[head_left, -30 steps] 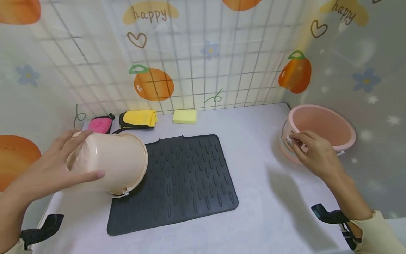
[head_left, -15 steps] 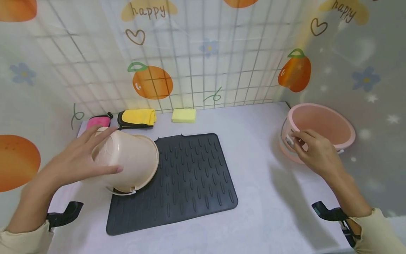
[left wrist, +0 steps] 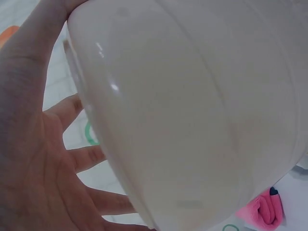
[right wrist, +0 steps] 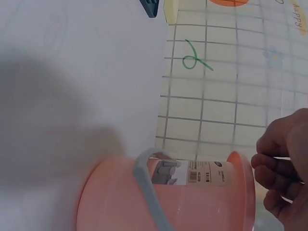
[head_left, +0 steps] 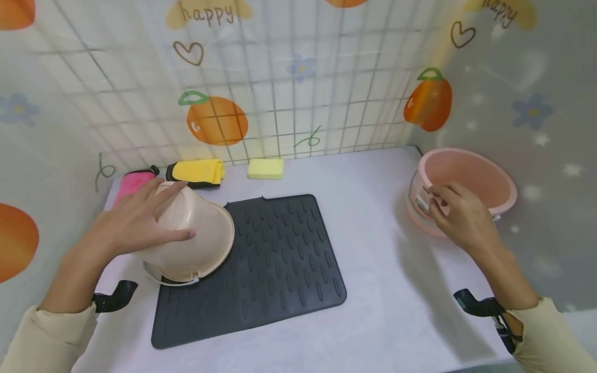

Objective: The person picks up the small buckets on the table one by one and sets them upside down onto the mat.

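Observation:
In the head view a cream plastic bucket [head_left: 205, 241] is tipped with its base up to the left and its mouth toward a black ridged mat [head_left: 252, 269], rim over the mat's left part. My left hand [head_left: 135, 223] grips its base, fingers spread over the far side and thumb along the near side. The bucket [left wrist: 183, 115] fills the left wrist view. A pink bucket [head_left: 417, 215] stands upright at the right. My right hand [head_left: 462, 217] is by its near rim, fingers loosely curled; nothing shows in them. In the right wrist view the fingertips are close beside the rim.
Behind the mat, along the wall, lie a pink folded cloth [head_left: 135, 181], a yellow folded cloth [head_left: 198, 171] and a pale yellow sponge [head_left: 265, 169]. A printed curtain over a wire grid [head_left: 280, 103] closes the back. The pink bucket's grey handle [right wrist: 149, 187] hangs at its side.
My left hand has moved the cream bucket right, turning its mouth further down toward the mat. My right hand and the pink bucket stay about where they were. The head view has shifted slightly.

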### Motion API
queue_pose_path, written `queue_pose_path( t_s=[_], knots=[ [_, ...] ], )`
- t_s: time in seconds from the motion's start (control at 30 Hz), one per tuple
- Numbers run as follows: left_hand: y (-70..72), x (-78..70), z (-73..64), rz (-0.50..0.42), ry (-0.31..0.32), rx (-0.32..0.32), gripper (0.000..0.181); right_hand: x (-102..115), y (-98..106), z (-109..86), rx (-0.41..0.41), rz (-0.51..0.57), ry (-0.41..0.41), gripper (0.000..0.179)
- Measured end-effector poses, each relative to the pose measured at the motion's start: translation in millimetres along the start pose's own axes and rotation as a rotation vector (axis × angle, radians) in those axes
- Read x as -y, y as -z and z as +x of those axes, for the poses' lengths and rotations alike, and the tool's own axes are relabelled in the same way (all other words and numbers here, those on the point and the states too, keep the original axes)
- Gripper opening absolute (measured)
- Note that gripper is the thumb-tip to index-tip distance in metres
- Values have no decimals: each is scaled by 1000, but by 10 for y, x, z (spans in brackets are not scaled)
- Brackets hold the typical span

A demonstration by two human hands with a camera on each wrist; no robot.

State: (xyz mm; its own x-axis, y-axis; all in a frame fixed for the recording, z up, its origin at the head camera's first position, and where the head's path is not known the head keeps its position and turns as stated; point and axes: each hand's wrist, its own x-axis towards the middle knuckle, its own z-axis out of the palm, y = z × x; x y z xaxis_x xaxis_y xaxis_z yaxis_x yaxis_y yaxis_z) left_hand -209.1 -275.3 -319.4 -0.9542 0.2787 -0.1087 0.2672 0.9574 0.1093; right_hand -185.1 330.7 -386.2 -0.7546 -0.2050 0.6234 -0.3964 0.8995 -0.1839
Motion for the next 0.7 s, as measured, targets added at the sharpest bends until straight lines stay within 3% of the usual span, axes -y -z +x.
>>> queue_pose_path(
  t_s=[0.3, 0.7],
  knots=[
    [-113, -26, 134, 18, -37, -48, 107, -6, 43, -5, -4, -9, -19, 21],
    [-191, -136, 233, -9, -8, -17, 106, -101, 74, -51, -16, -26, -45, 19]
  ],
)
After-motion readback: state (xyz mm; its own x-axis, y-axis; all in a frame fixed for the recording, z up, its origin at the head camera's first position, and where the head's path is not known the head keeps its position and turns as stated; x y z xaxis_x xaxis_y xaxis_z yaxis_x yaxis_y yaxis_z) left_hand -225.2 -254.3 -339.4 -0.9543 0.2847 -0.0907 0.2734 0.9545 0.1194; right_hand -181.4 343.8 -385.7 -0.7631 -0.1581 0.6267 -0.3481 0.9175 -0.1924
